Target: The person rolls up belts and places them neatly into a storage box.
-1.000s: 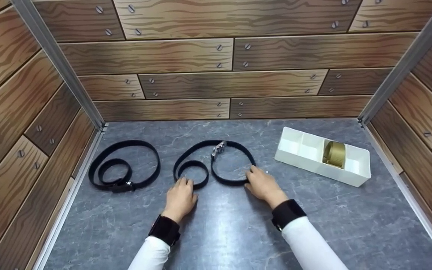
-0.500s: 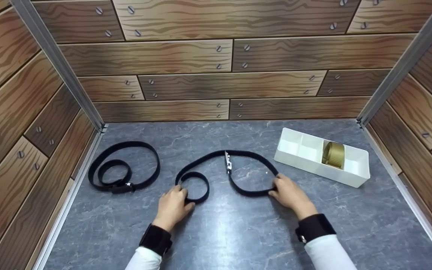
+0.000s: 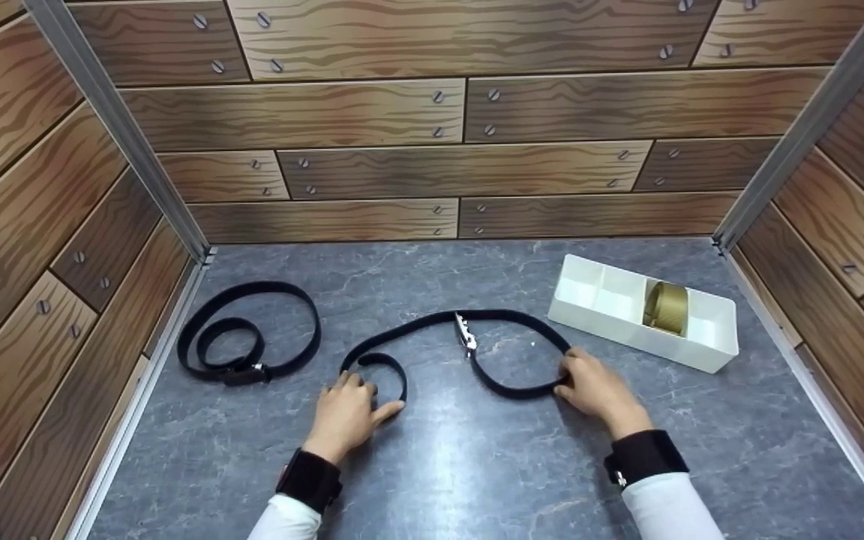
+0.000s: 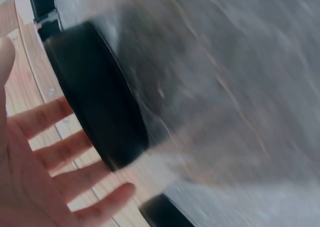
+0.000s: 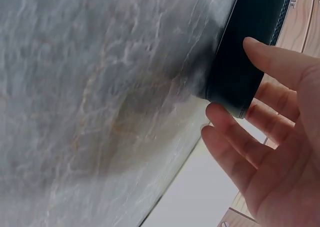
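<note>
A black belt (image 3: 507, 316) with a silver buckle (image 3: 466, 334) stands on edge on the table, its left end curled into a small coil. My left hand (image 3: 344, 414) is at that coil. In the left wrist view its fingers (image 4: 75, 149) lie extended along the outer side of the belt (image 4: 100, 97), and the thumb is spread apart from it. At the belt's right bend, my right hand (image 3: 598, 390) pinches the strap. In the right wrist view the thumb is on one face of the belt (image 5: 240, 69), with fingers behind the other face.
A second black belt (image 3: 282, 287), looped with an inner coil, stands at the left. At the right is a white divided box (image 3: 627, 341), holding a rolled gold-olive strap (image 3: 670, 307) in one compartment. Wood-patterned walls (image 3: 372, 171) enclose the grey marbled tabletop (image 3: 432, 480).
Both hands have drawn the belt nearer the body, and my right hand has moved to the right with it, widening its shape. The left coil has loosened, and my left thumb has spread outward.
</note>
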`<action>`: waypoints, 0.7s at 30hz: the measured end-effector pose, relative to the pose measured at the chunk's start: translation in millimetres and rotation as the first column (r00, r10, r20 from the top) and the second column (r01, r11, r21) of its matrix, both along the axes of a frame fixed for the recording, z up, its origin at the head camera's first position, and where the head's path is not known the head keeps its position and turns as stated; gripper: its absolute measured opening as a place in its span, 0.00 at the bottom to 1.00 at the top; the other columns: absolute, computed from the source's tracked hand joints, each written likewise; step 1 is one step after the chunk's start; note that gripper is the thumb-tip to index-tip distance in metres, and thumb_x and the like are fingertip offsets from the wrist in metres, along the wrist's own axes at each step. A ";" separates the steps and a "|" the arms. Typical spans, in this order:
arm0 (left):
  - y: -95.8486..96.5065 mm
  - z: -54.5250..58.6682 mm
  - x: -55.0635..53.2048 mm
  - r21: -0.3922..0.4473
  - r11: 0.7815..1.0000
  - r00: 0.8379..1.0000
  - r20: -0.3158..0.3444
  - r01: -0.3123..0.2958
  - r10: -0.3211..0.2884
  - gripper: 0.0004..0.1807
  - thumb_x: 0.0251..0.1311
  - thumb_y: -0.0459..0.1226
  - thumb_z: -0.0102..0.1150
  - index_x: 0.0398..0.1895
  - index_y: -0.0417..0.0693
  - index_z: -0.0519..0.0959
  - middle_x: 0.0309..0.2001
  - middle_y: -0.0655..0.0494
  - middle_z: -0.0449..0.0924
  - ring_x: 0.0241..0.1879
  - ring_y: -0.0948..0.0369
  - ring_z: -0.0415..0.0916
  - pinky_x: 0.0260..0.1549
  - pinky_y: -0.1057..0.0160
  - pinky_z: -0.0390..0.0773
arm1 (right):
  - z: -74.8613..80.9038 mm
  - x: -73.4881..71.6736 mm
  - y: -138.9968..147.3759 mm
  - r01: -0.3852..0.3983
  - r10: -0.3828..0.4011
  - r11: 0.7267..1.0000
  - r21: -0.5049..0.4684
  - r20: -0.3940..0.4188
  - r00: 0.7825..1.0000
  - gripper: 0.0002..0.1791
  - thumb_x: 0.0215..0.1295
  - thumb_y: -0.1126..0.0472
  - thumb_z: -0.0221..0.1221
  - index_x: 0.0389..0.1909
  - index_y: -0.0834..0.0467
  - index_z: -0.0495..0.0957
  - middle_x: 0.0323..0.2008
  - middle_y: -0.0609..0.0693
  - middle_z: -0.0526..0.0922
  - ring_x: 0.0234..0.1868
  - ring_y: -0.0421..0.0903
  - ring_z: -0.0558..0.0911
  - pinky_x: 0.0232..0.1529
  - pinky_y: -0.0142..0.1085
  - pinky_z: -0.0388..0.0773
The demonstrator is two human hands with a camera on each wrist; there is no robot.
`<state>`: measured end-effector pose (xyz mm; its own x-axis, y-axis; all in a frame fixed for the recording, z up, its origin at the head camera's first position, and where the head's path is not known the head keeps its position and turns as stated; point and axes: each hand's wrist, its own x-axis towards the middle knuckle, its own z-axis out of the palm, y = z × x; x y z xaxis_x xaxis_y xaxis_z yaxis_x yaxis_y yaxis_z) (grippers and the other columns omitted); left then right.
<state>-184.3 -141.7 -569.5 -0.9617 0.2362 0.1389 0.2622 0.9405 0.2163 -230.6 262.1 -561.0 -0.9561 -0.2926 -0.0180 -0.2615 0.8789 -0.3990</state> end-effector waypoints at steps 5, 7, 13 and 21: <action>11.7 -2.5 1.6 0.006 0.997 0.996 -0.057 0.074 -0.073 0.16 0.61 0.52 0.62 0.40 0.51 0.85 0.41 0.51 0.79 0.48 0.47 0.77 0.43 0.37 0.73 | 5.3 7.1 -8.7 -0.022 0.022 0.999 0.033 0.001 1.000 0.17 0.47 0.72 0.67 0.41 0.62 0.81 0.44 0.54 0.78 0.44 0.58 0.80 0.46 0.54 0.77; 15.0 -2.6 2.3 -0.002 0.994 0.990 -0.091 0.106 -0.105 0.12 0.60 0.48 0.64 0.39 0.52 0.85 0.40 0.53 0.80 0.48 0.49 0.77 0.49 0.34 0.69 | 8.4 11.8 -19.1 -0.046 0.046 0.998 0.037 0.006 0.999 0.20 0.43 0.75 0.64 0.43 0.63 0.81 0.45 0.55 0.79 0.46 0.58 0.80 0.48 0.53 0.76; 28.8 0.1 -1.0 -0.034 0.990 0.977 -0.160 0.136 -0.139 0.11 0.57 0.44 0.67 0.34 0.45 0.84 0.34 0.50 0.82 0.39 0.49 0.81 0.54 0.40 0.69 | 13.5 26.7 -75.0 -0.147 0.146 0.989 0.016 0.080 0.986 0.24 0.54 0.69 0.64 0.54 0.68 0.76 0.53 0.63 0.77 0.52 0.59 0.79 0.53 0.52 0.75; 56.3 -3.6 -13.4 -0.072 0.994 0.990 -0.107 0.082 -0.089 0.14 0.57 0.46 0.67 0.29 0.43 0.79 0.29 0.48 0.82 0.28 0.48 0.81 0.25 0.49 0.78 | -0.4 26.1 -124.7 -0.163 0.162 0.987 0.011 0.046 0.986 0.37 0.63 0.62 0.62 0.68 0.73 0.60 0.63 0.70 0.68 0.62 0.64 0.72 0.58 0.53 0.71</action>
<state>-197.7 -85.5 -573.1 -0.9174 0.3293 0.2234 0.3610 0.9250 0.1187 -204.5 137.4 -561.4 -0.8939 -0.4436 -0.0649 -0.3839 0.8321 -0.4004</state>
